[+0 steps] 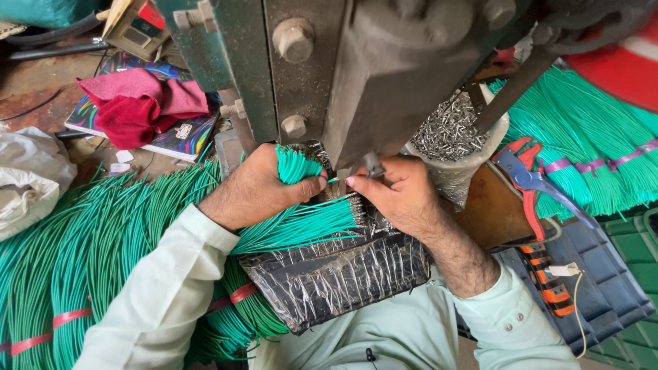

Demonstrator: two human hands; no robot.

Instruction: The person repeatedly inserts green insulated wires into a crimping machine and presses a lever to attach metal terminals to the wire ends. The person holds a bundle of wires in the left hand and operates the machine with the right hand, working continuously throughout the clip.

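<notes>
Centre of frame: left hand (257,186) was fisted round a bundle of green wires (301,223), ends fanned toward the press (370,75), prob. to keep them handy. Right hand (397,195) pinched one wire (334,180) btwn thumb & forefinger, tip under the press head. Bag of metal pins (449,130) sat upper right, w/ red-blue cutters (528,175) beside it; more wire coils (82,247) lower left

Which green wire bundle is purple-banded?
The right bundle, beside the red-and-blue pliers. The bundle at lower left has red bands; the one in the left hand shows none.
</notes>
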